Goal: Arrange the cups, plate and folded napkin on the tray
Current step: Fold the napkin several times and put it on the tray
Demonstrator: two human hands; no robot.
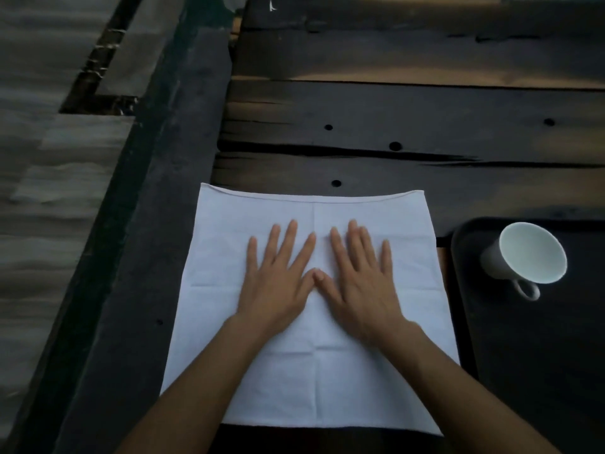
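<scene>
Napkin spread flat on counter, both hands pressing it.

The left hand (278, 283) and right hand (357, 283) lie palm-down with straight, spread fingers on the white napkin (229, 290), thumbs touching; neither grip holds anything. The napkin lies unfolded on the dark wooden counter (393, 119). Just right of it, a black tray (491, 339) carries one white cup (527, 253).

1. Readable text, labels, brands, numbers or signs: none.
2. Surfaces in view bearing no legible marking in the dim light: napkin (327, 381), cup (530, 253), tray (523, 355), table (393, 119).
</scene>
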